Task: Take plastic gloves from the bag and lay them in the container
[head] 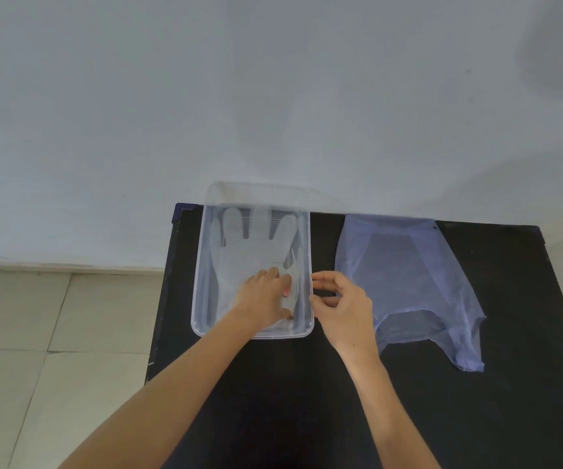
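Gloves [256, 245] pressed flat by left hand [266, 296]; right hand's [344, 299] fingers [324, 277] half-curled, empty.

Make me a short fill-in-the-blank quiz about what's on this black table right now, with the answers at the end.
1. The clear plastic glove lies flat inside the ____.
2. The left hand presses down on the ____.
3. The bluish plastic bag lies to the ____ of the container.
4. The right hand is beside the container's ____ wall.

Answers: container; glove; right; right
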Motion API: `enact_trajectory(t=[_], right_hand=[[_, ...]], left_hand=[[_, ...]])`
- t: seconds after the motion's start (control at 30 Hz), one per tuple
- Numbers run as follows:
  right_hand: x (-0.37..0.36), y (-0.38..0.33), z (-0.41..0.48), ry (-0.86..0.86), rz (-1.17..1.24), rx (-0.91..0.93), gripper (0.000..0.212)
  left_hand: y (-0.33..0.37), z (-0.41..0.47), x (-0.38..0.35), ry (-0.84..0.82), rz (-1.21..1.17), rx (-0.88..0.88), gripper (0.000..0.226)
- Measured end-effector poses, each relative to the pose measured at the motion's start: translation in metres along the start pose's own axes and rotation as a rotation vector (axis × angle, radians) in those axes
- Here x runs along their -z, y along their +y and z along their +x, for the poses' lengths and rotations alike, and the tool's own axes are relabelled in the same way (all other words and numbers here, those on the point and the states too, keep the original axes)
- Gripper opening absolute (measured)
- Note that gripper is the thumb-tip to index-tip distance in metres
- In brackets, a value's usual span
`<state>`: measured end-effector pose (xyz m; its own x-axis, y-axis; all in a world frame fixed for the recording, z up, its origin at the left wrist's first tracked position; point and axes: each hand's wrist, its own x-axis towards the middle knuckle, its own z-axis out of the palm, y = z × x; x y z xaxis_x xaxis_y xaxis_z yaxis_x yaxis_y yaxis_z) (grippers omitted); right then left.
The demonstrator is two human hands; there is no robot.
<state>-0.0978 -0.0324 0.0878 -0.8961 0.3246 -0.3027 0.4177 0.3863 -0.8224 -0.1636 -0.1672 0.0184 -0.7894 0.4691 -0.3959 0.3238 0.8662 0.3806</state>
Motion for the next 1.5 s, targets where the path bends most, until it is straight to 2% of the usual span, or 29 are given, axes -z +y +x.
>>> enact_trajectory(t=[0.07,0.23,0.37,0.47,0.7,0.83,0.97,1.23,1.4,1.5], right_hand=[[0.001,0.000,0.000,0.000,0.011,-0.003,0.026],[0.003,-0.002,-0.001,-0.005,0.031,-0.004,0.025],[0.001,-0.001,0.000,-0.010,0.005,0.005,0.026],[0.001,-0.002,0.001,-0.009,-0.003,0.007,0.027],[0.001,0.002,0.001,-0.004,0.009,-0.001,0.027],[0.000,0.003,0.002,-0.001,0.006,-0.014,0.028],[0.000,0.003,0.002,-0.001,0.014,-0.021,0.028],[0.000,0.004,0.003,-0.011,0.006,-0.024,0.028],[0.000,0.002,0.004,-0.014,0.002,-0.035,0.028],[0.000,0.004,0.004,-0.011,0.013,-0.030,0.027]], left_hand=[[0.001,-0.001,0.003,0.001,-0.004,0.004,0.043],[-0.007,-0.014,0.014,0.126,0.024,0.106,0.042],[-0.019,-0.016,0.009,0.006,0.039,0.251,0.073],[-0.025,-0.012,0.005,-0.078,0.001,0.289,0.090],[-0.026,-0.010,0.006,-0.014,-0.022,0.306,0.099],[-0.031,-0.007,0.008,-0.069,-0.040,0.327,0.107],[-0.033,-0.004,0.010,-0.097,-0.061,0.349,0.108],[-0.034,0.019,0.017,-0.011,0.010,0.232,0.111],[-0.039,0.028,0.017,-0.060,-0.001,0.248,0.108],[-0.034,0.031,0.017,0.001,0.020,0.237,0.105]])
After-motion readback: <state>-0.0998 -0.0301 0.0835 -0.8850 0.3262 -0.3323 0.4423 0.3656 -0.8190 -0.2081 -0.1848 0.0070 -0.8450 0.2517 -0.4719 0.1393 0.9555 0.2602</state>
